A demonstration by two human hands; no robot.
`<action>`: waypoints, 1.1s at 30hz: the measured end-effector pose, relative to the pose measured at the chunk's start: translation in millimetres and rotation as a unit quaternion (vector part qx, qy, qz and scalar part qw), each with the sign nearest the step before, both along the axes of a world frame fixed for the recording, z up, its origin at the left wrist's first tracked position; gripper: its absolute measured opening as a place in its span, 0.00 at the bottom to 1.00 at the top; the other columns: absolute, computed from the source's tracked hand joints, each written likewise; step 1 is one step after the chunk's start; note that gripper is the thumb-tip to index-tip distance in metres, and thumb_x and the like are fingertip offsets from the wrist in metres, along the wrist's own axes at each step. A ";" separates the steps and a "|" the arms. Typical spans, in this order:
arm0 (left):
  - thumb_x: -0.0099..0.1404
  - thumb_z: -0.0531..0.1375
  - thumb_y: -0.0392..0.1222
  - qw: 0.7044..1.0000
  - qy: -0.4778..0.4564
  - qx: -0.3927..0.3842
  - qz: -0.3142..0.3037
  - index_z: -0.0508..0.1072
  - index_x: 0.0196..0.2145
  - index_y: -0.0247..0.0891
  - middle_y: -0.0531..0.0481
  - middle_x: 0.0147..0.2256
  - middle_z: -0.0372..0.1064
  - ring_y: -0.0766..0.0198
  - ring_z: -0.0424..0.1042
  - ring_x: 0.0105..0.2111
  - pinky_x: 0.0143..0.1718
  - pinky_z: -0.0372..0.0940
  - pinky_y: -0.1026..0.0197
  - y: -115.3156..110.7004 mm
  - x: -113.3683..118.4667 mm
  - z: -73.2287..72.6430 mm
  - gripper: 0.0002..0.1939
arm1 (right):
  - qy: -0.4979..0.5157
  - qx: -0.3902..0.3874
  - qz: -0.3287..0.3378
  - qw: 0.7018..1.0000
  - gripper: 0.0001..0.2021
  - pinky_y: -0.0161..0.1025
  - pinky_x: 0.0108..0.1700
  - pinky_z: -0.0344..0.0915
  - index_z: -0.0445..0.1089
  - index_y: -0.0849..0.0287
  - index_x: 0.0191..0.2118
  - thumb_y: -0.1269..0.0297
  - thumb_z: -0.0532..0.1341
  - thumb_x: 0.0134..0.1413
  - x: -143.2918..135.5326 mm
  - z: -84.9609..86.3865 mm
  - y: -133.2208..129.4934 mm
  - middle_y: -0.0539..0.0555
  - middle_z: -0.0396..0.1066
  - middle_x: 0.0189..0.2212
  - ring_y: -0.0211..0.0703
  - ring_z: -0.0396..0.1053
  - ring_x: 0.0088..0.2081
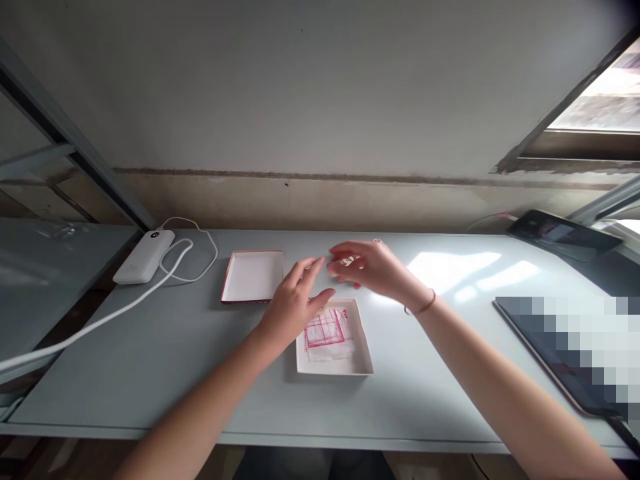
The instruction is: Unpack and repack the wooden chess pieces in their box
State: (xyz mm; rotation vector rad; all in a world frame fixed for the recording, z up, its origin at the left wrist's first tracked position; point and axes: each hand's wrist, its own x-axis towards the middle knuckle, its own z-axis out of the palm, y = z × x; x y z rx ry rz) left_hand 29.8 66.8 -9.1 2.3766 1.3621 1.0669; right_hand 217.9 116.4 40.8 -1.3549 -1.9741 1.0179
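A shallow white box lies on the grey table, with a thin sheet printed with pink lines inside it. My left hand is over the box's far left corner, fingers apart and holding nothing that shows. Beyond the box, my right hand hovers with bent, parted fingers, and a thin band circles that wrist. Small pale pieces with dark marks show between its fingers; whether it grips them cannot be made out. Left of my left hand sits a white lid with a red edge, inner side up.
A white power bank with a looping white cable lies at the left. On the right are a tablet-like device, partly pixelated, and a dark phone-like device further back. A wall runs behind the table.
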 end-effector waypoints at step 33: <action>0.61 0.61 0.35 0.976 0.160 -0.116 -0.090 0.66 0.52 0.39 0.45 0.46 0.70 0.53 0.66 0.50 0.49 0.65 0.52 -3.2 -3.0 -13.4 0.21 | -0.189 0.208 0.110 0.953 0.03 0.42 0.38 0.65 0.69 0.57 0.33 0.68 0.59 0.56 11.2 -39.4 -52.5 0.56 0.69 0.34 0.46 0.64 0.37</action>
